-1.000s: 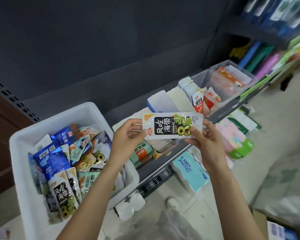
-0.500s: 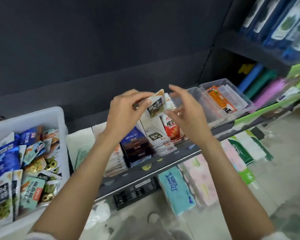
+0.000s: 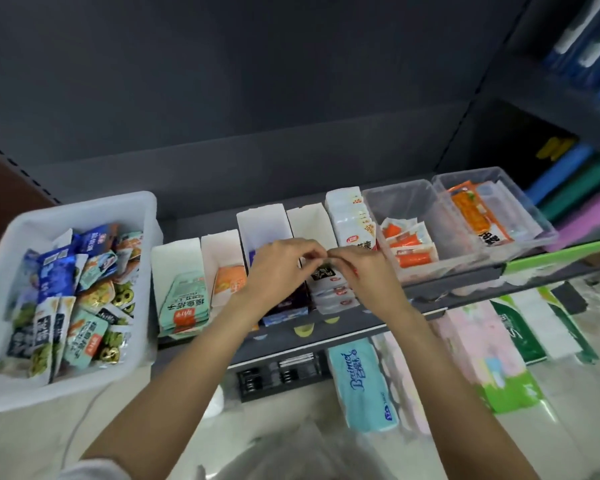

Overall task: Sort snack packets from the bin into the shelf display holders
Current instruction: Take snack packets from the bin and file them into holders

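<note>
On a dark shop shelf [image 3: 360, 327], a seaweed snack packet [image 3: 324, 271] is pinched by the left hand [image 3: 277, 271] and right hand [image 3: 364, 275] over a white paper holder [image 3: 312, 220]; a white bin [image 3: 83, 209] is seen alongside.

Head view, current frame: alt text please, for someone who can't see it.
Both hands, left hand and right hand, meet over a white shelf holder, fingers curled at a white-and-black snack packet atop its stack. A white bin of mixed packets sits to the left; clear tubs with orange packets to the right.
</note>
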{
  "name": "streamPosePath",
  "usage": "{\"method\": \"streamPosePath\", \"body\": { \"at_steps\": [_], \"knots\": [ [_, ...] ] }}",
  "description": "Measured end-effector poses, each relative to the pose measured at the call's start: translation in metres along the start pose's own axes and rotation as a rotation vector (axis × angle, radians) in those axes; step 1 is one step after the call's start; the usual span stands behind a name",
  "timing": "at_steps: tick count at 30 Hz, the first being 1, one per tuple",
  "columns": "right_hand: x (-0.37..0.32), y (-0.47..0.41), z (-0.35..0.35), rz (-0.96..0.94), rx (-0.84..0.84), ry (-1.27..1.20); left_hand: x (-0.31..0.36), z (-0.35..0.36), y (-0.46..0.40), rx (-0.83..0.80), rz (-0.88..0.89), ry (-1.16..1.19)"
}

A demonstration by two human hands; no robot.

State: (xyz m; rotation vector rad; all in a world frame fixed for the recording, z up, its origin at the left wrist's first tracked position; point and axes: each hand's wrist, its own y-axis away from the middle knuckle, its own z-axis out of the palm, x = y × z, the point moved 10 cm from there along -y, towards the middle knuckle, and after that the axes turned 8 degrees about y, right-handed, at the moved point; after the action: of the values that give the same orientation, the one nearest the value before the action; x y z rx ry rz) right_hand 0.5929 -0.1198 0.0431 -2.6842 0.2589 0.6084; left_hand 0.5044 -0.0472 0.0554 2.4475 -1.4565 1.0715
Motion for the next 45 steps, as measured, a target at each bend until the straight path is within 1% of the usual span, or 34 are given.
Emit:
{"method": "streamPosePath", "body": {
  "at_steps": [2, 6, 7, 9, 11, 13, 15, 17, 19, 21, 24, 26, 27, 29, 30, 33, 36, 39, 41, 42, 43, 45],
  "knots": [
    [0.005, 0.007, 0.014, 0.011, -0.039, 0.074, -0.007, 0.013, 0.005, -0.06, -0.005, -0.071],
    [0.01, 0.013, 0.039, -0.055, -0.129, 0.316, -0.026, 0.034, 0.014, -0.177, -0.008, -0.204],
    [0.012, 0.014, 0.044, -0.057, -0.159, 0.343, -0.031, 0.036, 0.017, -0.204, -0.017, -0.218],
    [0.014, 0.015, 0.042, -0.014, -0.195, 0.282, -0.034, 0.029, 0.022, -0.204, -0.027, -0.19],
    [0.004, 0.01, 0.023, 0.031, -0.12, 0.149, -0.032, 0.0, 0.027, -0.091, -0.056, -0.108],
    [-0.021, 0.001, 0.003, 0.031, -0.03, 0.018, -0.033, -0.038, 0.04, 0.087, -0.098, -0.023],
    [-0.056, -0.012, -0.003, 0.003, -0.013, -0.098, -0.042, -0.076, 0.065, 0.26, -0.144, 0.038],
    [-0.099, -0.024, 0.004, -0.06, -0.039, -0.167, -0.059, -0.109, 0.098, 0.392, -0.208, 0.073],
    [-0.144, -0.033, 0.023, -0.151, -0.083, -0.178, -0.084, -0.139, 0.135, 0.471, -0.291, 0.039],
    [-0.189, -0.04, 0.052, -0.235, -0.157, -0.163, -0.117, -0.169, 0.174, 0.518, -0.392, -0.014],
    [-0.247, -0.045, 0.112, -0.323, -0.329, -0.128, -0.177, -0.209, 0.231, 0.555, -0.593, -0.078],
    [-0.28, -0.05, 0.154, -0.34, -0.405, -0.128, -0.22, -0.229, 0.266, 0.533, -0.739, -0.13],
    [-0.293, -0.054, 0.171, -0.331, -0.428, -0.143, -0.241, -0.233, 0.278, 0.494, -0.81, -0.141],
    [-0.317, -0.062, 0.21, -0.292, -0.481, -0.171, -0.281, -0.237, 0.299, 0.369, -0.921, -0.144],
    [-0.326, -0.066, 0.228, -0.266, -0.502, -0.176, -0.294, -0.235, 0.302, 0.306, -0.93, -0.142],
    [-0.348, -0.081, 0.281, -0.134, -0.537, -0.164, -0.318, -0.229, 0.298, 0.141, -0.872, -0.181],
    [-0.355, -0.087, 0.321, -0.03, -0.589, -0.014, -0.329, -0.209, 0.291, -0.016, -0.866, -0.21],
    [-0.357, -0.087, 0.341, 0.03, -0.597, 0.122, -0.339, -0.194, 0.289, -0.106, -0.884, -0.21],
    [-0.356, -0.087, 0.347, 0.043, -0.577, 0.189, -0.34, -0.193, 0.288, -0.126, -0.841, -0.207],
    [-0.354, -0.088, 0.348, 0.052, -0.564, 0.206, -0.338, -0.196, 0.287, -0.106, -0.806, -0.172],
    [-0.351, -0.089, 0.348, 0.076, -0.546, 0.195, -0.335, -0.2, 0.285, -0.075, -0.762, -0.125],
    [-0.343, -0.091, 0.343, 0.182, -0.507, 0.079, -0.327, -0.206, 0.282, -0.035, -0.667, -0.043]
  ]
}}
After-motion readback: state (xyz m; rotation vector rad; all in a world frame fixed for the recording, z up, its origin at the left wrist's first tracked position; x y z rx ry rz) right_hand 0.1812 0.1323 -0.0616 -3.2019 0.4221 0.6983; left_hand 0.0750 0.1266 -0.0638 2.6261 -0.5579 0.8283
